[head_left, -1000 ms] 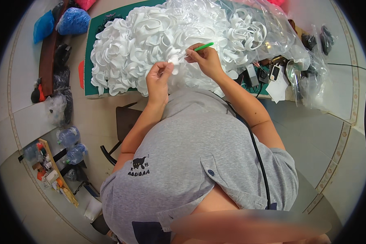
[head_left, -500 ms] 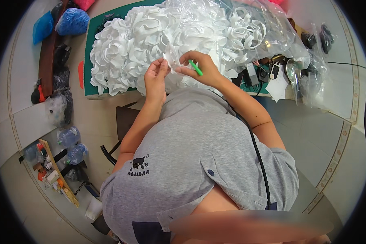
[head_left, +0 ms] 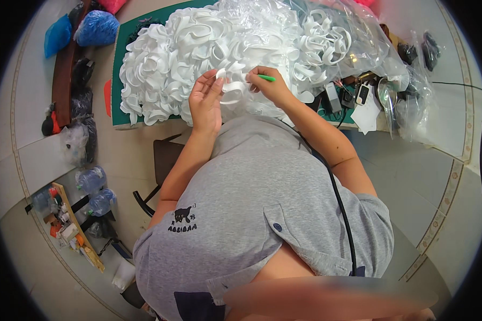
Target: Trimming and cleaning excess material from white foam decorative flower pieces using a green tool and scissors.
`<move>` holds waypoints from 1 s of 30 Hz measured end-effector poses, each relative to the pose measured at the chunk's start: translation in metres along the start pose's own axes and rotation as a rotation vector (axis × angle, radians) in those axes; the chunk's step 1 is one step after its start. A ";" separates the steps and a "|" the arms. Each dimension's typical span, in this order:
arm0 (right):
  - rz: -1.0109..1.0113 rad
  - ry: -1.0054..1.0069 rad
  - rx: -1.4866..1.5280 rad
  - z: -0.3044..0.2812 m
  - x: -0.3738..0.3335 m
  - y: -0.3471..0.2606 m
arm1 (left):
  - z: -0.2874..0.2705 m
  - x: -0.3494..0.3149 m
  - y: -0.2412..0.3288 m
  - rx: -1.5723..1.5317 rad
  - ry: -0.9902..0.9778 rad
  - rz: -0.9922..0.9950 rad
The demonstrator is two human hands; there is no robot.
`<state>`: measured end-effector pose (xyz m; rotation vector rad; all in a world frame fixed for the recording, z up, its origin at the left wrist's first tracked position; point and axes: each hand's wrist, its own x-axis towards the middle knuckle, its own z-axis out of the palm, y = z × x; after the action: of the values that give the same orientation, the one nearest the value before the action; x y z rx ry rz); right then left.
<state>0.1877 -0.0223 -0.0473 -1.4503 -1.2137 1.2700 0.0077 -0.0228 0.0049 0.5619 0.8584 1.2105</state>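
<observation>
A large heap of white looped strips (head_left: 193, 32) covers much of the green tabletop (head_left: 121, 56). At the heap's near edge my left hand (head_left: 206, 101) pinches one white looped strip (head_left: 232, 96) between thumb and fingers, its loops hanging toward the right. Just right of it, my right hand (head_left: 273, 88) is closed round a slim green stick-like tool (head_left: 266, 77), whose green end points rightward. The tool's other end is hidden by the fingers or too small to make out. A small gap separates the two hands.
Clear plastic sheeting (head_left: 367, 40) lies over the table's right side. Near it are a white paper tag (head_left: 366, 115), a grey box-shaped device (head_left: 332, 97) and cables. A dark chair (head_left: 166, 160) stands below the table's left edge. Blue bags (head_left: 96, 28) lie at the far left.
My right hand has drawn slightly right, and the green tool has turned from slanting down to nearly level. The strip in my left hand now shows more openly, with its loops visible.
</observation>
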 end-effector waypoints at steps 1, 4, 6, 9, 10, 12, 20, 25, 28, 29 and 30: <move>0.107 -0.068 0.227 -0.003 -0.002 -0.007 | -0.003 0.001 0.001 -0.064 -0.020 -0.030; 0.232 -0.143 0.481 -0.007 -0.005 -0.025 | -0.004 -0.002 0.004 -0.212 -0.048 -0.150; 0.229 -0.178 0.516 -0.006 -0.010 -0.041 | -0.004 -0.003 -0.002 -0.213 -0.046 -0.157; 0.107 -0.222 0.268 -0.002 -0.016 -0.044 | -0.005 -0.003 -0.011 -0.161 -0.037 -0.129; 0.106 -0.221 0.268 -0.001 -0.016 -0.043 | -0.004 -0.002 -0.012 -0.110 -0.028 -0.093; -0.029 -0.173 0.232 0.002 -0.017 -0.040 | -0.002 -0.002 -0.009 -0.066 -0.031 -0.066; -0.059 -0.077 0.051 0.009 -0.008 -0.019 | -0.001 -0.002 -0.003 -0.079 -0.007 -0.081; 0.038 0.110 -0.034 -0.012 0.017 0.028 | -0.021 0.011 0.024 -0.661 0.074 -0.514; -0.113 0.122 -0.361 -0.028 0.014 0.012 | -0.023 0.008 0.040 -0.842 -0.125 -0.714; -0.118 0.091 -0.384 -0.029 0.011 0.002 | -0.026 0.008 0.042 -0.744 -0.161 -0.727; -0.119 0.086 -0.384 -0.030 0.008 -0.011 | -0.033 0.009 0.038 -0.746 -0.159 -0.723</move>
<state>0.2164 -0.0119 -0.0337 -1.6545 -1.5193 0.9165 -0.0395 -0.0053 0.0128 -0.2539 0.3579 0.7134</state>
